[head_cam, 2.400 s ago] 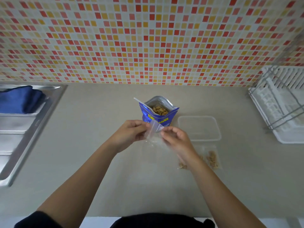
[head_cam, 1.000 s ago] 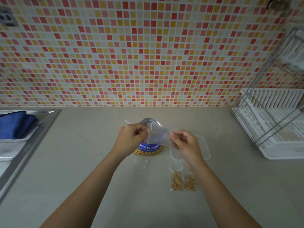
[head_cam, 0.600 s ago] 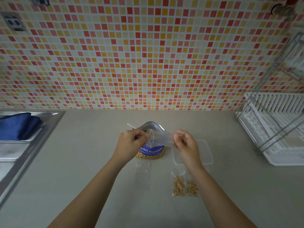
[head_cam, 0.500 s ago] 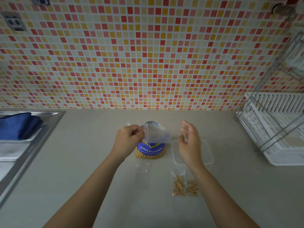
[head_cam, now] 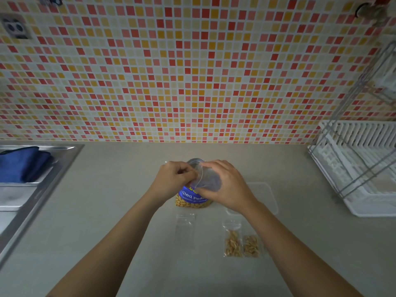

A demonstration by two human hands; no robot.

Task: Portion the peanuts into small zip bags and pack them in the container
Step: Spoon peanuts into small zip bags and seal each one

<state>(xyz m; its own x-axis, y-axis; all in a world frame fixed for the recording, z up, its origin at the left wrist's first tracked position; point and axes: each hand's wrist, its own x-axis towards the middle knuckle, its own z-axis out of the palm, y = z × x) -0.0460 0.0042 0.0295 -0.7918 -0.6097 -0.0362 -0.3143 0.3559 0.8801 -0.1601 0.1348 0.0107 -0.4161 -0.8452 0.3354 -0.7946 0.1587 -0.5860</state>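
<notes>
A blue peanut bag (head_cam: pixel 192 198) stands open in the middle of the counter, a white spoon handle (head_cam: pixel 166 162) poking out behind my left hand. In front of its mouth I hold a small clear zip bag (head_cam: pixel 206 179). My left hand (head_cam: pixel 173 179) pinches its left edge. My right hand (head_cam: pixel 226 186) wraps over it from the right, thumb underneath. Two filled zip bags (head_cam: pixel 232 243) (head_cam: pixel 250 246) lie side by side on the counter near my right forearm. An empty zip bag (head_cam: pixel 185 228) lies below the peanut bag. The clear container (head_cam: pixel 265 196) sits to the right, nothing visible inside.
A steel sink (head_cam: pixel 32 189) with a blue cloth (head_cam: pixel 21 165) is at the left edge. A white dish rack (head_cam: pixel 360 168) with a wire frame fills the right side. The tiled wall (head_cam: pixel 192 71) rises behind the counter.
Half a second ago my right hand had let go of the small zip bag and was lifted open; now it is back on the bag. My left hand has kept its pinch.
</notes>
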